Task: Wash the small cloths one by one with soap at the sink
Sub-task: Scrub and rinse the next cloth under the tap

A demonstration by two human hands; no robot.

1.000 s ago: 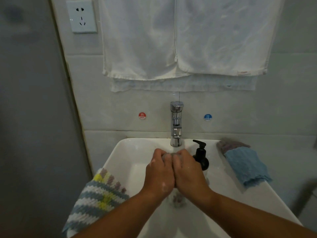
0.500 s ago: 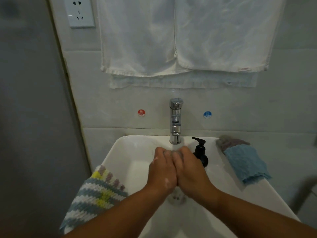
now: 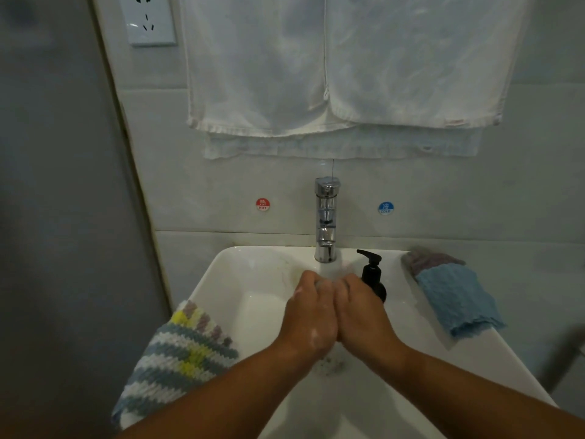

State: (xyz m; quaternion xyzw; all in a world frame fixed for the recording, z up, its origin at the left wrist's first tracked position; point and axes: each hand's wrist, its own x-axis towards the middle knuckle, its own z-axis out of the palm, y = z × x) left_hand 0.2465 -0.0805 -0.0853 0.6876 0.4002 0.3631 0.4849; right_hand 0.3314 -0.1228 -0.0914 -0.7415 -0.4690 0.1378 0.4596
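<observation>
My left hand (image 3: pixel 311 315) and my right hand (image 3: pixel 361 312) are pressed side by side over the white sink (image 3: pixel 253 258), just below the chrome tap (image 3: pixel 326 223). Their fingers curl around a small pale cloth (image 3: pixel 326 282), of which only a sliver shows between the fingertips. Soap foam dots the back of my left hand. A black pump soap bottle (image 3: pixel 372 274) stands on the rim, right behind my right hand. A striped knitted cloth (image 3: pixel 180 359) hangs over the left rim. A blue cloth (image 3: pixel 456 299) lies on the right rim, overlapping a grey-purple cloth (image 3: pixel 424 258).
White towels (image 3: pixel 316 74) hang on the wall above the tap. A wall socket (image 3: pixel 148 17) is at the upper left. Red hot (image 3: pixel 262 204) and blue cold (image 3: pixel 385 208) stickers flank the tap. The drain (image 3: pixel 329 362) shows under my wrists. A grey wall closes off the left side.
Both hands stay pressed together around the cloth under the tap, shifting only slightly. The view has tilted a little.
</observation>
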